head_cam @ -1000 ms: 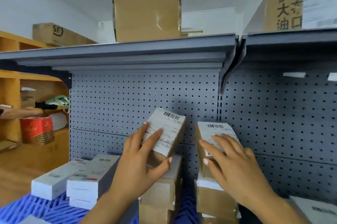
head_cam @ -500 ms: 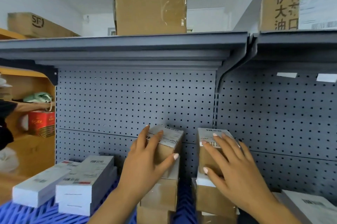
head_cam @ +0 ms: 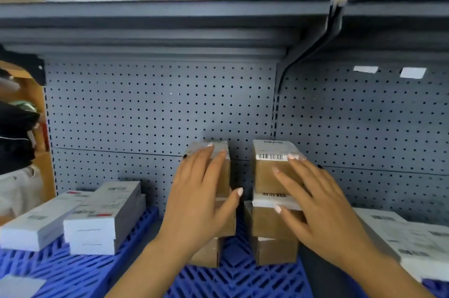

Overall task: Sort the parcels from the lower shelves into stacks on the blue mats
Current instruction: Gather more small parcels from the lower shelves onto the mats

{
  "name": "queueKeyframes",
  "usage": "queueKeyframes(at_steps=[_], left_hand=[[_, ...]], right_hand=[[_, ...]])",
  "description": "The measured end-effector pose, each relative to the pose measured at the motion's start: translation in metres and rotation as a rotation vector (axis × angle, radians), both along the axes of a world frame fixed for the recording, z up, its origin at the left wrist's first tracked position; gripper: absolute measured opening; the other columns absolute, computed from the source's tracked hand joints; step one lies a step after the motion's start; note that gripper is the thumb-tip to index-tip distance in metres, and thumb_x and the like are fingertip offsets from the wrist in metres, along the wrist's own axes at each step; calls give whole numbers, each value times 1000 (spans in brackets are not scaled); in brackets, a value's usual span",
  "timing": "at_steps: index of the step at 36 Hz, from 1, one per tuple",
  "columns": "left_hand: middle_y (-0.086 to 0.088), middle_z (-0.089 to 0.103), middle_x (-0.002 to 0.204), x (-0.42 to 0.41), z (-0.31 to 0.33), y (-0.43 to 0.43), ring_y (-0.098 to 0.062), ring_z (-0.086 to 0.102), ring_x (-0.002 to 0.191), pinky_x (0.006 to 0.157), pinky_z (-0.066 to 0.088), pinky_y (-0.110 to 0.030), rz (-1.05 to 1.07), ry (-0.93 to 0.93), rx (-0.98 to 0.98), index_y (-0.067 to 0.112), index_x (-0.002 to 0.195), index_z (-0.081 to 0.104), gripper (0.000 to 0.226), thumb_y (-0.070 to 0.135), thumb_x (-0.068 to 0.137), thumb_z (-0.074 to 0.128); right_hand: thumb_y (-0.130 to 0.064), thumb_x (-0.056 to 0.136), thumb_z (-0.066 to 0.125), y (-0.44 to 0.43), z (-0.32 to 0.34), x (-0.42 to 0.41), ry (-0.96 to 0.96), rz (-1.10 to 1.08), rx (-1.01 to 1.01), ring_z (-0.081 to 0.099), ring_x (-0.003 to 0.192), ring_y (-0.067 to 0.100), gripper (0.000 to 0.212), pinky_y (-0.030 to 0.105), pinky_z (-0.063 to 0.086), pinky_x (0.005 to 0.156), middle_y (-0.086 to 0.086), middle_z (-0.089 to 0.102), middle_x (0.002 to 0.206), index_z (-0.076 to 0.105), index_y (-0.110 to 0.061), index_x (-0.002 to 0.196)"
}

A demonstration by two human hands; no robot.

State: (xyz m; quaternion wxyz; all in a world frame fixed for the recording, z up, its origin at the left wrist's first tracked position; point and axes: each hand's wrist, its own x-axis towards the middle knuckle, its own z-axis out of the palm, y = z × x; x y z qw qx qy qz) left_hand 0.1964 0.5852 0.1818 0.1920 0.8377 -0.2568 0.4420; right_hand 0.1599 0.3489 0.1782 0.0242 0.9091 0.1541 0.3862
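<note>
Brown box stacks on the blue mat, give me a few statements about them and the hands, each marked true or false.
1. The left hand lies flat on the left brown stack. True.
2. The right hand holds a parcel up in the air. False: it rests on the right brown stack, which stands on the blue mat.
3. The two brown stacks touch each other. False: a gap separates them.
4. White flat boxes lie left of the brown stacks. True.
5. The pegboard is orange. False: it is grey.

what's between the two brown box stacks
Only a narrow gap between left stack and right stack, showing pegboard and blue mat, in head view.
</note>
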Motion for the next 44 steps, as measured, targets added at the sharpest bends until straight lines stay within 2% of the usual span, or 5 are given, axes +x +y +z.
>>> queueKeyframes(at_steps=[8, 14, 20, 35, 44], left_hand=[[-7, 44, 142, -33, -23, -49, -24, 40, 130, 107, 28, -32, -227, 8, 96, 13, 140, 45, 62, 47, 89, 53], [-11, 47, 141, -54, -36, -114, -29, 47, 125, 102, 39, -44, -361, 3, 147, 10, 137, 49, 60, 44, 88, 54], [-11, 47, 140, -94, -49, -206, -29, 48, 122, 102, 39, -42, -501, 2, 166, 9, 136, 49, 61, 43, 87, 54], [-3, 45, 143, -235, -119, -459, -21, 45, 126, 105, 31, -34, -841, 212, 225, 16, 139, 47, 60, 48, 88, 50], [-2, 45, 143, -293, -160, -580, -21, 44, 128, 106, 36, -40, -1037, 324, 351, 19, 141, 43, 60, 49, 88, 48]], right_hand=[[-49, 94, 40, -27, -26, -60, 1, -38, 22, 25, 143, 26, 57, 51, 29, 111, 7, 30, 154, 37, -24, 146], [-49, 96, 38, -83, -38, -110, -24, -111, 43, 29, 141, 30, 54, 54, 32, 108, 11, 34, 152, 35, -25, 144], [-45, 93, 44, -159, -54, -172, -12, -218, 44, 34, 138, 34, 54, 55, 34, 106, 15, 38, 149, 48, -16, 139], [-46, 93, 48, -363, -113, -369, 193, -566, 47, 32, 139, 32, 56, 51, 36, 107, 13, 36, 150, 43, -20, 142], [-47, 91, 42, -442, -154, -456, 272, -799, 160, 36, 137, 33, 56, 50, 36, 107, 14, 43, 145, 45, -20, 140]])
